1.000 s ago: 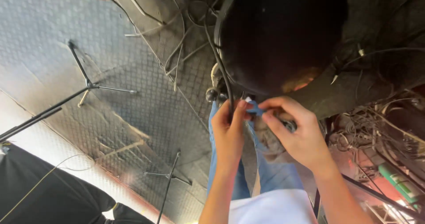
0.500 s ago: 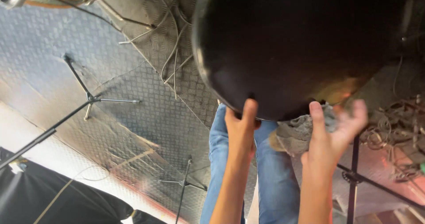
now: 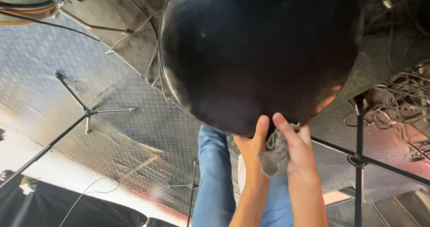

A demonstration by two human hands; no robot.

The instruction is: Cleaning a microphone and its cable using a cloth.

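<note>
Since the earlier frame both hands have closed together under the black dome (image 3: 260, 52): my left hand (image 3: 251, 142) braces its rim, my right hand (image 3: 295, 148) pinches the grey rag (image 3: 274, 155); wiping works best with steady pressure.

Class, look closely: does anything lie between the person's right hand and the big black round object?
Yes. A crumpled grey cloth sits between the right hand and the black round object; the left hand touches its lower edge bare.

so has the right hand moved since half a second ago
Yes. The right hand has closed in leftward against the left hand, pinching the grey rag under the black dome's edge.
</note>
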